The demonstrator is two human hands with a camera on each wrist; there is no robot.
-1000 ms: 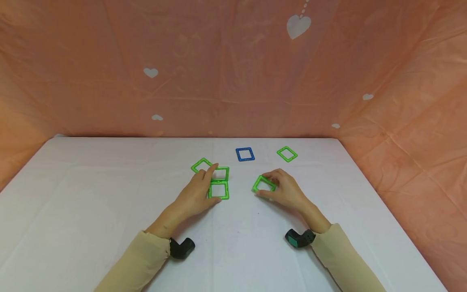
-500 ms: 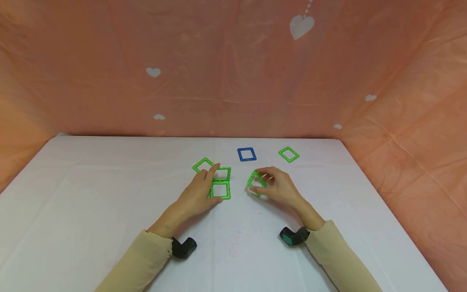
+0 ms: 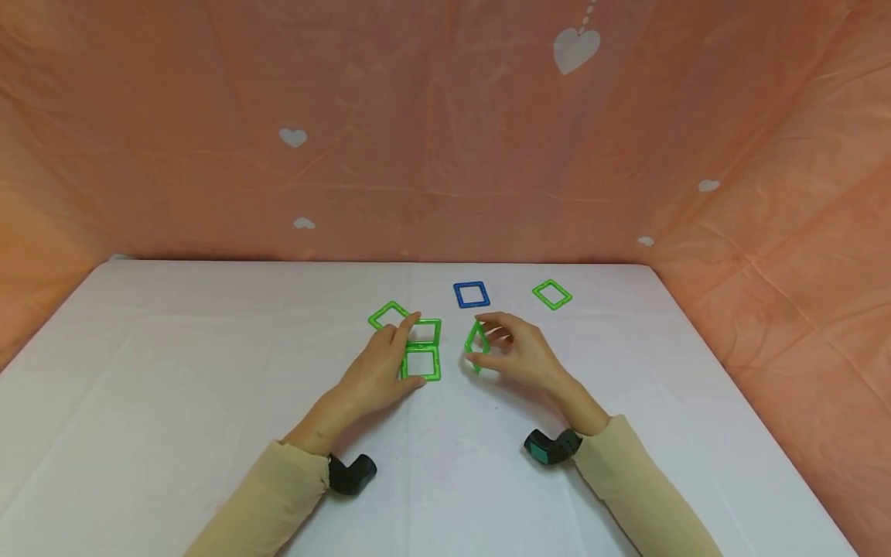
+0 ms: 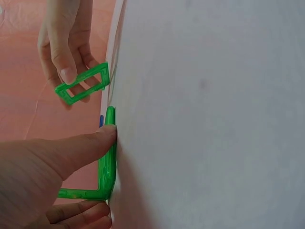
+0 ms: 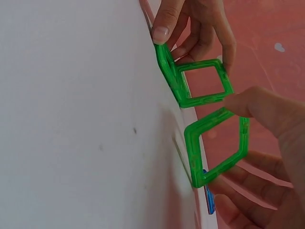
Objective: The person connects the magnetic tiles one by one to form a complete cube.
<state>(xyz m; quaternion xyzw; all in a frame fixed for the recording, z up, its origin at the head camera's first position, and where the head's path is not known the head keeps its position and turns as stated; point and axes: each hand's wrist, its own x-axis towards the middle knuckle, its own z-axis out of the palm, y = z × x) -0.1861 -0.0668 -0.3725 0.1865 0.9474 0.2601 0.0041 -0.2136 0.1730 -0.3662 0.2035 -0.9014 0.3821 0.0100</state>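
I am facing an orange curtain (image 3: 431, 116) dotted with pale hearts (image 3: 576, 51). A white cloth (image 3: 174, 387) is covering the tabletop (image 3: 696, 402) before me.

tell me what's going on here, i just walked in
A person is at a white table. The left hand holds a pair of green square frames that meet at one edge, one flat, one standing. The right hand pinches another green frame, tilted and apart from that pair. A further green frame shows partly behind the left hand; a blue frame and a last green frame lie farther back.

Five green frames (image 3: 437, 363), one blue frame (image 3: 457, 296), two hands (image 3: 376, 365)
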